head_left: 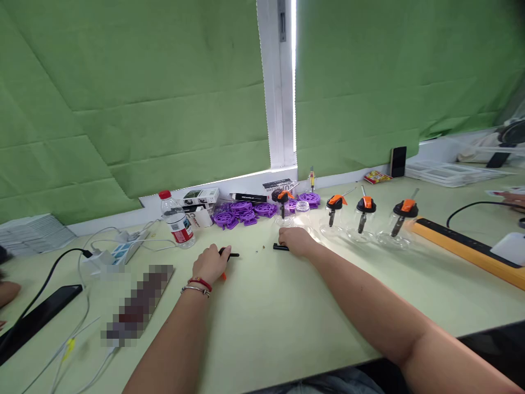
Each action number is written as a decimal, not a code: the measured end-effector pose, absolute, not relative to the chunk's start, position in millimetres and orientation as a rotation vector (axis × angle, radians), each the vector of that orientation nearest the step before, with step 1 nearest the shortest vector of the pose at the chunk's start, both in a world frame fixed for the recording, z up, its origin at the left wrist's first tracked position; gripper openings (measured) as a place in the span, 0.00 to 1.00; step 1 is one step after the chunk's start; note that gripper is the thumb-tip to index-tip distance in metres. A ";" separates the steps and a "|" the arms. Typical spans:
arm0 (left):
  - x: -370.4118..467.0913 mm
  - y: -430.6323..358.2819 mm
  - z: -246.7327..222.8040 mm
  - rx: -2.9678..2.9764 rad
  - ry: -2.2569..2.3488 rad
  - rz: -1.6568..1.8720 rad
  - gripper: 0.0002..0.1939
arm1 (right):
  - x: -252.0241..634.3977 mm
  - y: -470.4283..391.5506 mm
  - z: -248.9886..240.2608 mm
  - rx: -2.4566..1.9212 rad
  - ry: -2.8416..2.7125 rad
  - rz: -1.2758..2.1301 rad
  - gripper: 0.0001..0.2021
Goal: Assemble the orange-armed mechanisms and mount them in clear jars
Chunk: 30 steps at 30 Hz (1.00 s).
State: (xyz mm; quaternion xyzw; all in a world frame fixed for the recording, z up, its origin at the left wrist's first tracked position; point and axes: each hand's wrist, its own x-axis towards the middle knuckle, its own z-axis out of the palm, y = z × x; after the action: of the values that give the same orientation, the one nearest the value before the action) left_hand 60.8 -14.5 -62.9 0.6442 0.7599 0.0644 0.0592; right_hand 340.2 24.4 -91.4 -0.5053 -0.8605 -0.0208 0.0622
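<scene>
My left hand is closed around a black and orange lid-like part; a dark stem pokes out to its right and most of it is hidden by the fingers. My right hand lies low over the table with curled fingers, on one end of a short black rod. Just behind that hand are a clear open jar and a clear jar with a black and orange top. To its right stand three similar lidded jars, each with a thin tube sticking up and a dark stem inside. Tiny bits lie between my hands.
Purple plastic parts are heaped along the wall by small boxes and a red-capped water bottle. Left are cables, a power strip and a dark slab. Right, an orange bar; other people's hands show at both edges.
</scene>
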 end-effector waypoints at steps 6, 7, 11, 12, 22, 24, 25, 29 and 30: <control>67.4 -17.5 -63.5 1.959 2.226 0.171 0.27 | 340.7 23.6 -89.0 -1.572 -2.541 -0.014 0.10; 66.8 -17.4 -64.1 1.969 2.220 0.177 0.25 | 341.1 23.3 -89.0 -1.592 -2.510 -0.002 0.10; 62.3 -15.0 -68.3 2.053 2.201 0.176 0.15 | 344.1 20.9 -91.4 -1.670 -2.382 0.052 0.10; 61.1 -14.2 -69.3 2.072 2.197 0.177 0.13 | 344.9 20.0 -92.0 -1.679 -2.359 0.067 0.10; 75.1 -20.8 -69.1 2.096 1.708 0.804 0.13 | 322.5 -5.4 -79.2 -1.316 -2.132 0.514 0.13; 82.3 -23.6 -70.9 2.028 1.522 0.915 0.15 | 311.1 -15.3 -80.3 -1.208 -2.073 0.869 0.14; 85.6 -24.9 -71.9 2.005 1.442 0.946 0.15 | 305.8 -19.6 -81.7 -1.187 -2.052 1.025 0.16; 95.9 -30.2 -73.1 2.006 1.298 1.000 0.17 | 291.7 -30.3 -86.1 -1.151 -1.910 1.275 0.14; 97.6 -31.7 -72.4 2.032 1.271 0.986 0.16 | 290.1 -31.6 -85.9 -1.142 -1.868 1.296 0.14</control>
State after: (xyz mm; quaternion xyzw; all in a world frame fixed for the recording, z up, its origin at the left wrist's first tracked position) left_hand 97.6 -31.7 -72.4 0.7545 0.4721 0.3662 0.2716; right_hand 290.1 -31.6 -85.9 -0.4289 -0.7017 0.4870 0.2942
